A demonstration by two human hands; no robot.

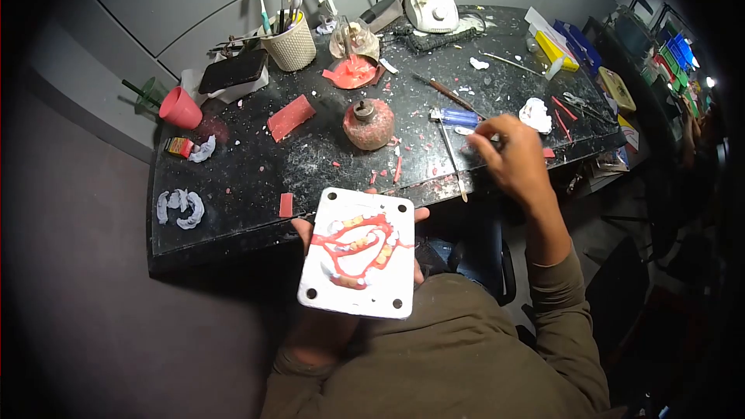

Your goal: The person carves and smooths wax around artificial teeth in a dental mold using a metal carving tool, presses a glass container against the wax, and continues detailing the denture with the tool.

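We see strong whitish light on the plate (317, 283), its pale face nearly blown out, teeth (359, 244) a bit soft. Bench (248, 186) mid-bright, glossy sheen around the middle; pinkish glow by the cup (181, 109). Dark shadow under the bench, right side dim, small things there smeary, one glare spot (710, 82) far right. Wide-lens bend in the wall (202, 4) lines, corners black. Light source: we can't tell.

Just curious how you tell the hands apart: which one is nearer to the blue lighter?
The right hand: it hovers close beside the blue lighter. The left hand is farther off, holding the white plate.
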